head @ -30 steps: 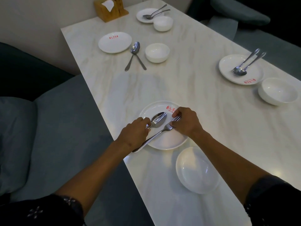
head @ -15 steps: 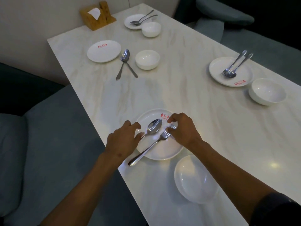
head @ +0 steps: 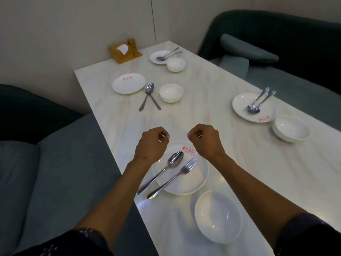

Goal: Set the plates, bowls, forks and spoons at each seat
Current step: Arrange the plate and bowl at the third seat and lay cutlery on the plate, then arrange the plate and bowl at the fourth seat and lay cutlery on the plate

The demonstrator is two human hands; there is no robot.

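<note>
Two bare forearms are seen, with the left hand (head: pixel 151 145) and the right hand (head: pixel 206 140) uncovered and no rings or watch shown. Dark sleeves are worn, pushed up past the elbows. The left sleeve (head: pixel 73 242) is marked with a small pale flower-like pattern; the right sleeve (head: pixel 311 237) is seen as plain dark cloth.
</note>
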